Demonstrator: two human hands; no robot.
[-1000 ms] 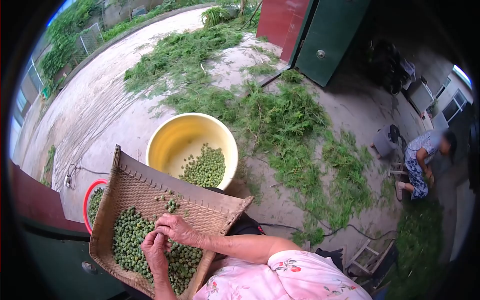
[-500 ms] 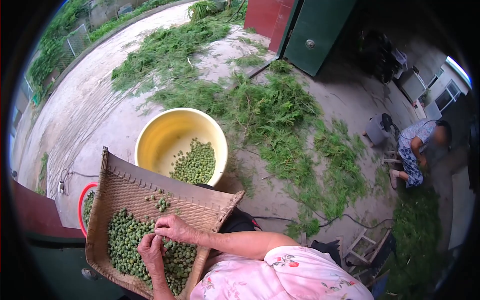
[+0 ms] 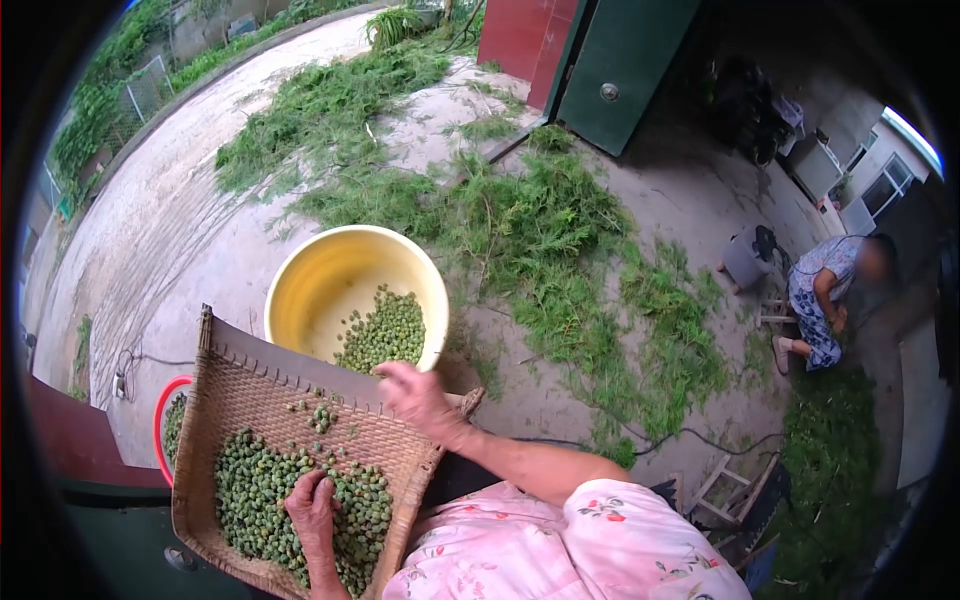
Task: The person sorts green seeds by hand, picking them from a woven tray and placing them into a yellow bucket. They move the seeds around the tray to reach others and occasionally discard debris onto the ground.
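A woven winnowing basket [image 3: 270,380] rests tilted in front of me, with a heap of small, knobbly green cones [image 3: 250,490] in its lower part. My left hand [image 3: 312,507] is over this heap, thumb and fingertips pinched together; whatever is between them is too small to make out. Across the basket's stiff rim, beside the yellow basin [image 3: 305,290], is my right hand [image 3: 420,398], slightly blurred, its fingers loosely bent and apart. Inside the basin lies a pile of smaller, lighter green pieces [image 3: 385,330]. Several loose cones [image 3: 320,418] lie higher up on the weave.
A red-rimmed container [image 3: 165,425] of green pieces stands left of the basket. Cut evergreen branches [image 3: 530,230] cover much of the concrete beyond. At right, another person [image 3: 825,290] sits bent forward near a grey bucket [image 3: 748,258]. A cable [image 3: 690,432] crosses the ground by a wooden stool [image 3: 725,490].
My right hand has left my left hand and moved up and right to the basin's edge, its fingers loosening. The left hand stays over the heap. The view has shifted slightly.
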